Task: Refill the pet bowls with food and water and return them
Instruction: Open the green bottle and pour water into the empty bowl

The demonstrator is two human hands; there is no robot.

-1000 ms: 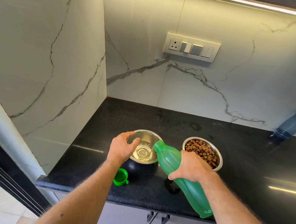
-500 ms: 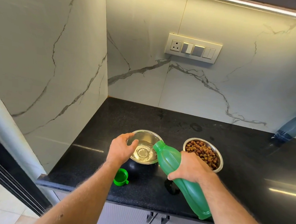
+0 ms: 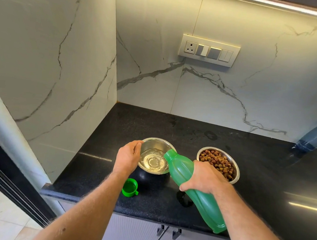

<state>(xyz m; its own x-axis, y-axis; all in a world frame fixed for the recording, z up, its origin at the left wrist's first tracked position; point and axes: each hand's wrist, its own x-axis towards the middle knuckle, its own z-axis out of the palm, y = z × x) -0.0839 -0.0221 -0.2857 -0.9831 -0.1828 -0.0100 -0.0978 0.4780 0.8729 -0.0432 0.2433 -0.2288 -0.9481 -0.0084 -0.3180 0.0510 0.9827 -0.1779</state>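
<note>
Two steel pet bowls stand on the black counter (image 3: pixel 153 123). The left bowl (image 3: pixel 157 144) holds rippling water. The right bowl (image 3: pixel 235 167) is full of brown kibble (image 3: pixel 216 161). My right hand (image 3: pixel 204 177) grips a green plastic bottle (image 3: pixel 195 193), tilted with its open mouth over the water bowl's right rim. My left hand (image 3: pixel 127 158) rests on the left rim of the water bowl, fingers curled on the edge. The bottle's green cap (image 3: pixel 129 187) lies on the counter near the front edge, below my left hand.
A blue-tinted plastic bottle (image 3: pixel 314 136) leans against the marble wall at the far right. A switch panel (image 3: pixel 208 50) sits on the back wall. The side wall closes off the counter's left end. Cabinet handles (image 3: pixel 168 232) show below the counter's front edge.
Hardly anything has moved. The green bottle stays tilted over the bowl and the water in it looks a little deeper and more rippled.
</note>
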